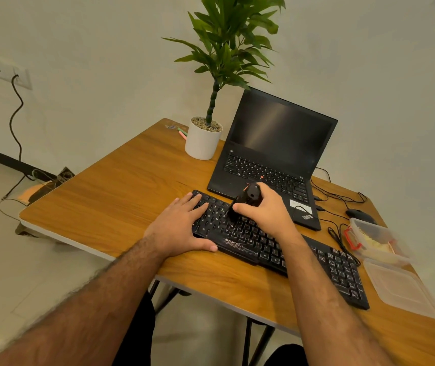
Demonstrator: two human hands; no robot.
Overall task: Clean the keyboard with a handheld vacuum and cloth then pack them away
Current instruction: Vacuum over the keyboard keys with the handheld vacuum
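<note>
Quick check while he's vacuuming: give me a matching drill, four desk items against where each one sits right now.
Items:
1. handheld vacuum
2. left hand
3. plant pot
4. clear container

Places:
A. far side of the desk, left of the laptop
B. flat on the keyboard's left end
C. desk's right edge, beyond the keyboard's right end
D. in the right hand, nozzle on the keys

Pairs: 1-D, 2-B, 3-A, 4-C

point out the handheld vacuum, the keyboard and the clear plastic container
handheld vacuum (251, 194): head view, on its black body.
keyboard (340, 268): head view, on the right-side keys.
clear plastic container (372, 231): head view, on its near wall.
</note>
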